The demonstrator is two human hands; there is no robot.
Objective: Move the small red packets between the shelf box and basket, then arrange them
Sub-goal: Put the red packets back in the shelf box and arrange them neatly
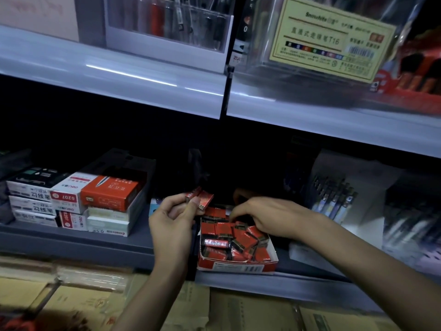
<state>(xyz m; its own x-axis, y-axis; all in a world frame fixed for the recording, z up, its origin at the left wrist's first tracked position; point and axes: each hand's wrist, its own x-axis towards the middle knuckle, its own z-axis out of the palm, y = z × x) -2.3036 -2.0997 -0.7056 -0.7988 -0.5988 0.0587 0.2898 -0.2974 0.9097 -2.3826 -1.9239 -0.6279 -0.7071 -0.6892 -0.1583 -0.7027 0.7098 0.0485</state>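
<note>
Dimly, a grey shelf [71, 242] under the packet box [236, 267], cartons [238, 311] below.

Tips of right hand [269, 217] fingers [238, 212] out of sight among red packets [241, 235]; back of lower shelf [95, 242] in darkness.

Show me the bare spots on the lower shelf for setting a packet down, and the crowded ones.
Bare: the front strip of the lower shelf before the stacked pen boxes, and the gap between them and the shelf box, where the left hand holds packets. Crowded: the box itself, packed with red packets, right hand reaching in.
</note>
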